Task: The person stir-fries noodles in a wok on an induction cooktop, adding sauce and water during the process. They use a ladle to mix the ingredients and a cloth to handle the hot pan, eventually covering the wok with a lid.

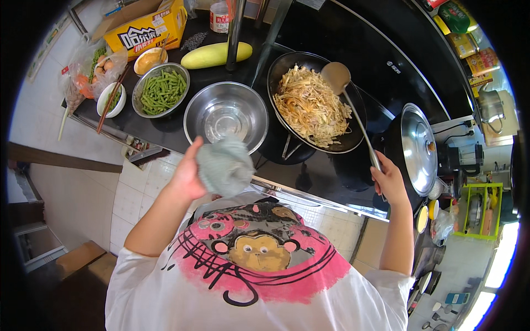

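A bunched grey-green cloth, blurred, is in my left hand in front of the counter edge. Just beyond it stands a wide stainless steel basin, its near rim partly hidden by the cloth. My right hand grips the long handle of a metal ladle. The ladle's bowl lies face down against the far right inside of a black wok. In the wok is a heap of cooked pale, thin strands, perhaps enoki mushrooms or shredded vegetable.
Left on the counter are a bowl of cut green beans, a white bowl with chopsticks, a bowl of beaten egg, a pale green gourd and a yellow carton. A lidded wok stands right.
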Demonstrator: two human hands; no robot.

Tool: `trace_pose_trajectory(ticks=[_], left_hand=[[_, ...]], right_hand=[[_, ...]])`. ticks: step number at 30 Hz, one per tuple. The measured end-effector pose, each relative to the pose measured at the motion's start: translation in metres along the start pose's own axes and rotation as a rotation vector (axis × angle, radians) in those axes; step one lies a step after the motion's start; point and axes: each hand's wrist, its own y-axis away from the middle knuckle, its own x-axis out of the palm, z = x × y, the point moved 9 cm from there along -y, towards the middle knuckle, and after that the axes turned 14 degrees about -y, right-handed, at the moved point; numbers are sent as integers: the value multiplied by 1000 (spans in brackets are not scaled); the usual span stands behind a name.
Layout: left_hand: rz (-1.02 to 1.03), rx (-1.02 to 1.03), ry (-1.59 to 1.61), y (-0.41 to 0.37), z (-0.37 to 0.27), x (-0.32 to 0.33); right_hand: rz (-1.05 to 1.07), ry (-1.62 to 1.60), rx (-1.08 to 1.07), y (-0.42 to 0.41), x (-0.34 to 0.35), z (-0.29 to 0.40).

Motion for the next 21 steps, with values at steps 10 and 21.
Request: trace_pose_trajectory(ticks=[10, 21], left_hand=[[319, -89, 26, -75, 67, 72], [217, -231, -88, -91, 101, 81]], right_hand=[[293, 67, 74, 7, 34, 43], [86, 1270, -672, 118, 4, 94]])
